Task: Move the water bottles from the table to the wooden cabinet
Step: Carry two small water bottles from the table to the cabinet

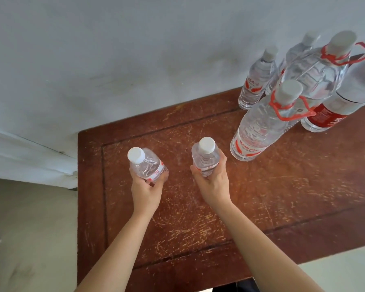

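From the head view, your left hand [144, 192] wraps the lower body of a small water bottle, the left bottle [146, 165]. It tilts away from you, white cap toward the wall [114, 60]. Your right hand [213, 184] curls its grip round the right bottle [205, 160], which stands close to upright. Both are held over the middle of the scratched brown tabletop [261, 197], a little apart from each other.

At the far right corner stands a cluster of other bottles [259, 127]. Some are small and some are large with red carry loops, and one has a red label [325, 119].

The wood suggests this may be the cabinet's own top rather than the table, but I cannot tell that from here. The left bottle is blurred, so I also cannot say whether either base touches the surface.

If this is the cabinet, you are at the set-down step. Next, bring the left bottle upright, lower both flat onto bare wood short of the cluster, then loosen each grip without tipping them.
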The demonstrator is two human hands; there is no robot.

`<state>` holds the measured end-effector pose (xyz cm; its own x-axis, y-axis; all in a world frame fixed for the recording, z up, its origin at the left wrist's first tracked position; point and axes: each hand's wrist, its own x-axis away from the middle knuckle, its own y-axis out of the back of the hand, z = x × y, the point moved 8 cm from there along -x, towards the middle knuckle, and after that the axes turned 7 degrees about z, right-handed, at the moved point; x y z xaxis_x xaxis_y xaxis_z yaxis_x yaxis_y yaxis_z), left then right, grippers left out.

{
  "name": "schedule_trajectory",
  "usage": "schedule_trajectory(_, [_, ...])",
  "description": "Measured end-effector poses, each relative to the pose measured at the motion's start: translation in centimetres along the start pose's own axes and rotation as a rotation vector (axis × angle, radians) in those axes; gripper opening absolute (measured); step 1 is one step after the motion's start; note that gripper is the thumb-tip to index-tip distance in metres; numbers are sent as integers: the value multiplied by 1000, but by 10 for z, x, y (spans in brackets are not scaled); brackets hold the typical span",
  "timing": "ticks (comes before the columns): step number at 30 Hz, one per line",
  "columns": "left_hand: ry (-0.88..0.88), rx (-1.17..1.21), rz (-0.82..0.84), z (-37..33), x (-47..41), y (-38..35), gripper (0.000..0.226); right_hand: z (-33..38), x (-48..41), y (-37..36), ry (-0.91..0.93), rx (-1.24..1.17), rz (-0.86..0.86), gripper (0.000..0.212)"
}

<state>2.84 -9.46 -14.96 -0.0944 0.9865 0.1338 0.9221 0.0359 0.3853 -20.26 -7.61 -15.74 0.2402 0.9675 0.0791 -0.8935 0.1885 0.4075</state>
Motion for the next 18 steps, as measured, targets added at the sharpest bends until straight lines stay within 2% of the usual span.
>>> schedule_trajectory(5, [45, 22, -28, 11, 3, -12, 85, -5, -2, -2, 17, 23, 17, 81])
schedule_trajectory(10, [10, -74, 15, 5, 0, -5, 76, 1, -7, -1, -69, 15, 99, 77])
schedule_trajectory(13, [-58, -167, 12, -19, 3, 15, 67, 18, -9, 7, -89, 31, 103, 74])
schedule_trajectory(18, [-229, -277, -10, -80, 12, 64, 68, 63, 9, 39, -67, 72, -25, 74])
